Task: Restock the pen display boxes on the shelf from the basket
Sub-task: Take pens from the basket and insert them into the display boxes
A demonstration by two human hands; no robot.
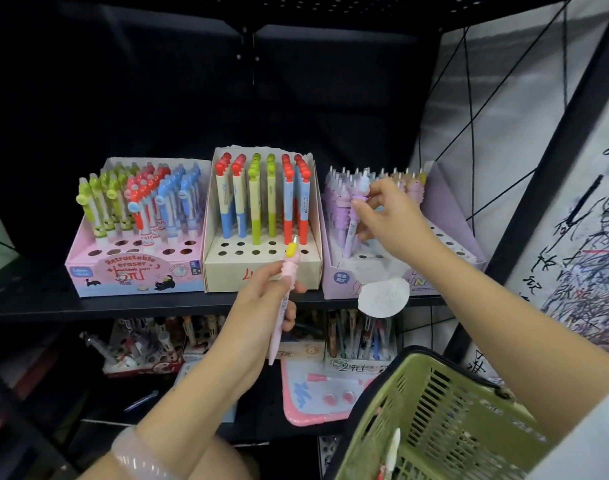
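Note:
Three pen display boxes stand on the dark shelf point(88, 308): a pink box point(88, 271) at left, a cream box point(261, 268) in the middle and a lilac box point(334, 282) at right. My left hand point(268, 292) grips a pink pen point(283, 299) with a yellow top, upright in front of the cream box. Over the lilac box, my right hand point(386, 216) pinches a lilac pen point(352, 223) whose tip is down among the box's holes. The green basket point(445, 420) hangs at the lower right with a pen or two inside.
A lower shelf holds more pen boxes point(362, 337), a pink-framed writing board point(317, 393) and a red tray of small items point(140, 351). A scribbled test paper point(580, 258) covers the wall at right. A white round tag point(382, 296) hangs off the lilac box.

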